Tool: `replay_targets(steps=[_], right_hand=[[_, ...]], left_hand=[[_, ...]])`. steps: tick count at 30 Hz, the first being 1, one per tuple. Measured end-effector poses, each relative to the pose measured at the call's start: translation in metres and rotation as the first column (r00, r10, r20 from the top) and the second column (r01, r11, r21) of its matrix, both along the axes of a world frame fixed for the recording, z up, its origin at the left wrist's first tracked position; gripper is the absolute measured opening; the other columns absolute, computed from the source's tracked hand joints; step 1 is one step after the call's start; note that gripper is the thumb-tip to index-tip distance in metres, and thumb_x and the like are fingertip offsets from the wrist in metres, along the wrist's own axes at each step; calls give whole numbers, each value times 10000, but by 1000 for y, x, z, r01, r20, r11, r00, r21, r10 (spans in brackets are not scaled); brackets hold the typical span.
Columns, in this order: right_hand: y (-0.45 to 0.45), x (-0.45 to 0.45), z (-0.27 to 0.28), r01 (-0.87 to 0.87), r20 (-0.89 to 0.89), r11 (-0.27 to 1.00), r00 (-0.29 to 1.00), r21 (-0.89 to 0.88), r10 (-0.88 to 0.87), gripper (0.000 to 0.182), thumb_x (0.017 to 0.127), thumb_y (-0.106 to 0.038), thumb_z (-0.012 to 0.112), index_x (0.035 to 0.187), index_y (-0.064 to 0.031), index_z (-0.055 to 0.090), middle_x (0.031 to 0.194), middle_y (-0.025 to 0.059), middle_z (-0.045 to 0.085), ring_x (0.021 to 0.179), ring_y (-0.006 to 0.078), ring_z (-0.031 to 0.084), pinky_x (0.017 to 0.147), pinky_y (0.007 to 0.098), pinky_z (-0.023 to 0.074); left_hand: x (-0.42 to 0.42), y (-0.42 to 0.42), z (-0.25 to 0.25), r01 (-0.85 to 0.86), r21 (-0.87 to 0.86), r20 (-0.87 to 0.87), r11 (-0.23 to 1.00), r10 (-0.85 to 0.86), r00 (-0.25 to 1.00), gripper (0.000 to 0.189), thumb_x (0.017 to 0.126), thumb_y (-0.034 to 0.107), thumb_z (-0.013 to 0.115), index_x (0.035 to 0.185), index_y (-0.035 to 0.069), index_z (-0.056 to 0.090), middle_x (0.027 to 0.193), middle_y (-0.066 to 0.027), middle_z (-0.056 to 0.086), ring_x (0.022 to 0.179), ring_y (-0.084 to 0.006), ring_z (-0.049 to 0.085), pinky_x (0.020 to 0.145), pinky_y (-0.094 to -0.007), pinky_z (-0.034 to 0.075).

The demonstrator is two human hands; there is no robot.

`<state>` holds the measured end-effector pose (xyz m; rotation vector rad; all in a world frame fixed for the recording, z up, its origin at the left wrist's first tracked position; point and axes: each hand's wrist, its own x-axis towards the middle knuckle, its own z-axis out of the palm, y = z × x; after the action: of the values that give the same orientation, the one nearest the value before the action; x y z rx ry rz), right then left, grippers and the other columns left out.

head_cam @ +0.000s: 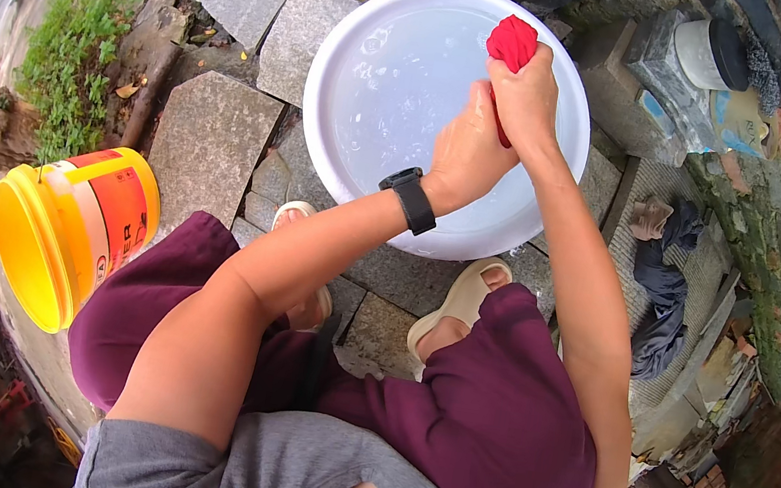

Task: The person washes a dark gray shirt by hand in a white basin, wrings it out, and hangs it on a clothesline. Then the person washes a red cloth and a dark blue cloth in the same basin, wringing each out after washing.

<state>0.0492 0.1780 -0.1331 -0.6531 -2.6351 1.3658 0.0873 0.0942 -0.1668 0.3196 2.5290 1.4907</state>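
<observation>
Over a round white plastic basin (pixel 314 92) of cloudy water, both of my hands grip a bunched red cloth (pixel 513 41). My right hand (pixel 526 98) is closed round its upper part, and a wad of the cloth sticks out above the fist. My left hand (pixel 471 151), below and to the left, is closed against the lower part, most of which the fingers hide. A black watch (pixel 412 198) is on my left wrist. Small bubbles float on the water (pixel 397 101).
A yellow bucket (pixel 43 237) lies tipped on the paving at left, near a green plant (pixel 73 60). Dark wet-looking clothing (pixel 662 300) lies on a ribbed slab (pixel 628 226) at right. A white tub with a black lid (pixel 699 54) stands on stone blocks beside a mossy brick wall (pixel 749 275).
</observation>
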Motion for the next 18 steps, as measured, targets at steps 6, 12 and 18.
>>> replay_targets(steps=[6,12,18], right_hand=[[35,10,25,-234,-7,677,947,-698,320,502,858,-425,567,1145,-14,543,1150,136,569,1115,239,512,919,386,405],[47,18,7,-157,-222,406,968,-900,-120,345,918,-307,514,1167,-69,530,1084,89,577,980,183,556,866,341,458],[54,10,23,-458,-126,796,886,-395,447,334,927,-306,496,1113,-35,553,990,102,598,895,197,588,797,332,496]], left_hand=[[-22,-13,23,33,413,414,910,-220,883,560,797,286,662,1163,-30,380,928,-208,594,744,-335,636,586,-439,512],[-25,-19,60,-299,829,547,472,-797,257,396,823,197,632,1101,-43,484,1046,-193,593,886,-300,638,858,-424,501],[-30,-22,61,-174,717,669,675,-596,443,406,819,282,672,1054,-15,524,854,-76,575,706,-155,577,679,-308,498]])
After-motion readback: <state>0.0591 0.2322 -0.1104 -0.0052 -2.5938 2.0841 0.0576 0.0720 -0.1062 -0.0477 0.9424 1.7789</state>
